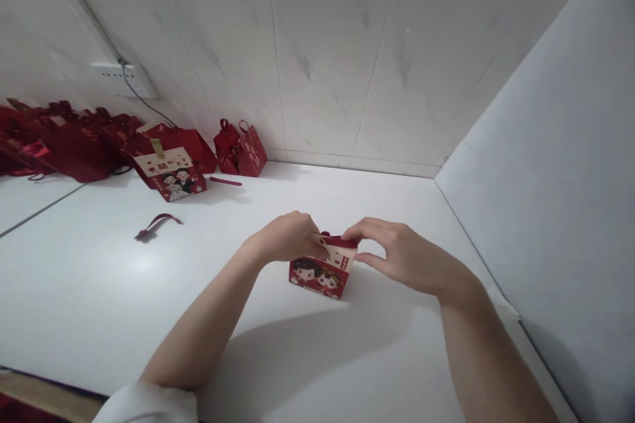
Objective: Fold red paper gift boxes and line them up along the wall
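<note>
Pinching, with fingers (310,242) of left hand (288,238) and right hand (401,254), the top flaps of a small red and cream cardboard gift box (322,275) printed with a cartoon couple; grasping it from both sides. Standing upright on the white counter (297,357), between the hands. Well apart to the left, lying loose: a curled red ribbon handle (157,223); beyond, along the tiled wall, a heap of dark red gift bags (74,139)

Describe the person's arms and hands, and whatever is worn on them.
The left hand and the right hand are bare, with no gloves, rings or watch showing. The left forearm is uncovered up to a white sleeve, bunched near the elbow at the bottom edge. The right forearm is uncovered as far as the picture shows; no sleeve is in view there.
</note>
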{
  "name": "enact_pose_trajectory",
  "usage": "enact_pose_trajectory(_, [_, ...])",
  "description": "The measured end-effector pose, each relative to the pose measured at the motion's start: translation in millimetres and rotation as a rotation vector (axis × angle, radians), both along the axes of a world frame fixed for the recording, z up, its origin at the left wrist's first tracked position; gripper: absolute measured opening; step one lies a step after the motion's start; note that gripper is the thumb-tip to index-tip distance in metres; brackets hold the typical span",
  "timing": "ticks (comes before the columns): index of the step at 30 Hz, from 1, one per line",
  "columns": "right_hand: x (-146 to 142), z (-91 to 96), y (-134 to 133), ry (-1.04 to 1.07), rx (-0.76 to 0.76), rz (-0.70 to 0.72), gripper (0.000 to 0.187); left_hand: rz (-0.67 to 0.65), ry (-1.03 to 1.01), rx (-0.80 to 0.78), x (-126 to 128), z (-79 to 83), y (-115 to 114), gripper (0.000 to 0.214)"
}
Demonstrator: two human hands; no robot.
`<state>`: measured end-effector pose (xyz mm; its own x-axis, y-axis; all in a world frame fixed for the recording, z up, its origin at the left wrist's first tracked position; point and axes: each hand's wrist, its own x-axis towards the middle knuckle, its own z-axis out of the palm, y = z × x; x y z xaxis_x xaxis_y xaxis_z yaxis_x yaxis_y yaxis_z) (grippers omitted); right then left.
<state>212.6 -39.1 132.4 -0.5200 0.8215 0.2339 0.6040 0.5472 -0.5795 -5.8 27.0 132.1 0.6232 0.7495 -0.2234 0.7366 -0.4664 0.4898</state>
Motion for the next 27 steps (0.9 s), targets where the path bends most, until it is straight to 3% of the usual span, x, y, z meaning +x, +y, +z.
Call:
enact_pose_trajectory(8, [-1,-0.4,0,0.033,0.031,0.031,0.02,-0.096,0.007,0.027,-4,8.2,1,0.025])
enact_pose_trajectory(14, [-20,-11.3,4,0.323,0.251,-0.104,0.025,-0.113,-0.145,0.179,-7,11.6,1,0.022])
enact_pose_trajectory(19, [-28,-17.5,7,0.341,0.115,-0.259,0.05,-0.081,-0.198,0.305,-7,13.8,-3,0.028])
enact_pose_trajectory(23, [-27,-15.9,7,0.326,0.042,-0.264,0.01,-0.024,-0.335,0.168,-8,15.3,-1,0.032])
enact_pose_trajectory(27, [-26,-14.9,7,0.371,0.035,-0.326,0.014,-0.06,-0.427,0.076,-10,16.7,2,0.033])
